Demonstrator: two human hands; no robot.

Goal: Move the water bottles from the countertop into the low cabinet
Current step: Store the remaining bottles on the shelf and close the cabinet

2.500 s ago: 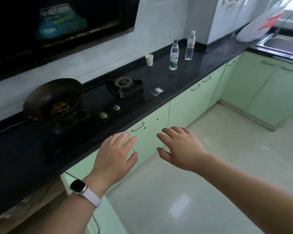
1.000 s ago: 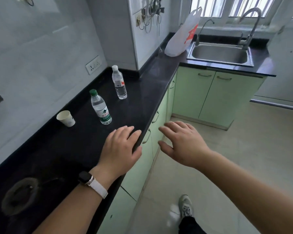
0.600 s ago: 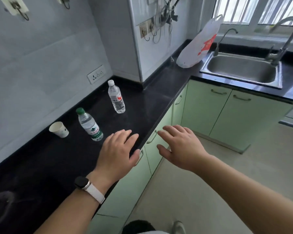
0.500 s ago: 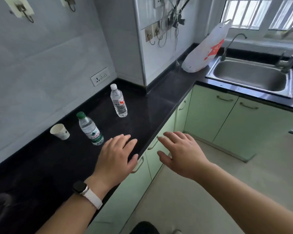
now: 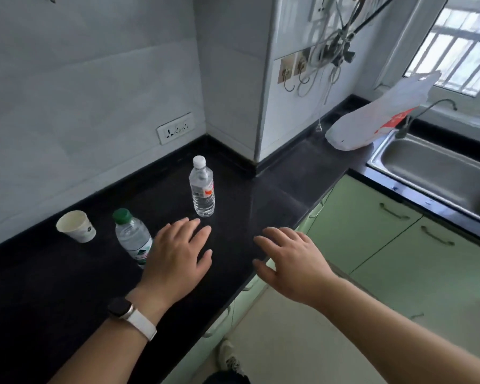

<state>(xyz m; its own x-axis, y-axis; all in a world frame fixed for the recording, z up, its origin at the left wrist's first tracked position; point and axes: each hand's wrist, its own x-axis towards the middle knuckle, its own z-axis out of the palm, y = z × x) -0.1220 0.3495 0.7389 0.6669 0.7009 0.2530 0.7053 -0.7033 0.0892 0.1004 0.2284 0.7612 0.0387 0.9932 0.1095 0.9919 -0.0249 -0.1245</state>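
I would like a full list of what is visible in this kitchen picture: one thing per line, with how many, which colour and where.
countertop: 1, black, along the wall
water bottle with green cap: 1, clear, upright on the countertop
water bottle with white cap: 1, clear, upright, further back
paper cup: 1, white, left of the green-capped bottle
wall socket: 1, white, wall above the countertop
plastic bag: 1, white with red print, beside the sink
sink: 1, steel, right
low cabinet doors: several, pale green, shut
smartwatch: 1, white strap, left wrist
left hand: 1, open, over the countertop
right hand: 1, open, over its front edge
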